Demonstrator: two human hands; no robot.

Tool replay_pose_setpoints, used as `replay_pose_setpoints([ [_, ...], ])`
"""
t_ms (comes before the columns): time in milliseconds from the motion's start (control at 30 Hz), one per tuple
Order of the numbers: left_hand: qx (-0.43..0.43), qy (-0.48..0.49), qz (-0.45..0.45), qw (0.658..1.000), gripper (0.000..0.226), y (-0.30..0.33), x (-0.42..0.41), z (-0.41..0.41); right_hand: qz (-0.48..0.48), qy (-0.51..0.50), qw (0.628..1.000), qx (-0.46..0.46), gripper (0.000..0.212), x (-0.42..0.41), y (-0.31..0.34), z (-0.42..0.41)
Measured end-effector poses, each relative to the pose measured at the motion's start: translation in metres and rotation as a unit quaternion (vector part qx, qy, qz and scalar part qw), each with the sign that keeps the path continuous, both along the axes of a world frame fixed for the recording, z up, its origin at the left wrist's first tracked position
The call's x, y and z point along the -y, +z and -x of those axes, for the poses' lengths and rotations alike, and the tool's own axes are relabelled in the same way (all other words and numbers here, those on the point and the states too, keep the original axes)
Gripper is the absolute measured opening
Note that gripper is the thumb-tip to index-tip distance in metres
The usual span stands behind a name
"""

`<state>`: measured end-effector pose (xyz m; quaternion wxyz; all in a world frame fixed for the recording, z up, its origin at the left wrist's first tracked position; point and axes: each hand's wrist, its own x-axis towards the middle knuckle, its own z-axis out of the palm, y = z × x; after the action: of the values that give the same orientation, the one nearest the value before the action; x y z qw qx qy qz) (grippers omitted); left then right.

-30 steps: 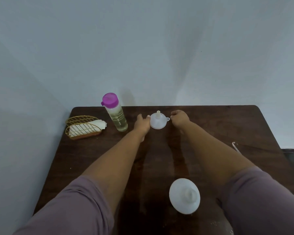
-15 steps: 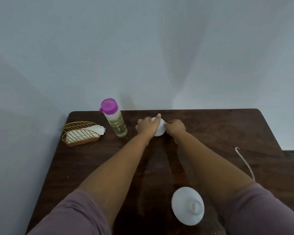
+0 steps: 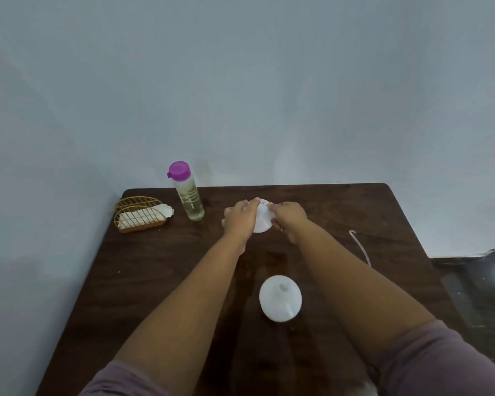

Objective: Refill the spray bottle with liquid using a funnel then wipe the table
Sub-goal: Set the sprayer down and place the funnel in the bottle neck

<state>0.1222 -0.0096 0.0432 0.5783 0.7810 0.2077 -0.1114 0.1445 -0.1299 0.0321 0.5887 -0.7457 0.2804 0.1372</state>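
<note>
White plastic funnel [image 3: 262, 221] tilted, wide rim toward cam, left hand [image 3: 238, 221] & right hand [image 3: 289, 218] both grip it.

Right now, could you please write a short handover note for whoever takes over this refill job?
Left hand and right hand both grip the white funnel at the table's far middle.
White spray bottle stands near the front, no funnel in it.
Purple-capped bottle of liquid stands capped, far left, beside the wire holder with cloth.
Done: funnel picked up.
Left: seat funnel, pour, close, wipe.
</note>
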Motion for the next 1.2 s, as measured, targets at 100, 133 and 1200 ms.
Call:
replay_pose_setpoints([
  [100,0.032,-0.007,0.023,0.999,0.051,0.023,0.007,0.031,-0.021,-0.019,0.999,0.025,0.021,0.009,0.019,0.03],
  [133,0.043,-0.009,0.028,0.999,0.049,0.031,0.01,0.042,-0.033,-0.03,0.998,0.04,0.021,0.012,0.026,0.04],
  [1200,0.07,0.023,0.235,0.969,0.026,0.047,0.017,0.177,-0.055,-0.023,0.982,0.181,0.016,0.044,0.054,0.165],
])
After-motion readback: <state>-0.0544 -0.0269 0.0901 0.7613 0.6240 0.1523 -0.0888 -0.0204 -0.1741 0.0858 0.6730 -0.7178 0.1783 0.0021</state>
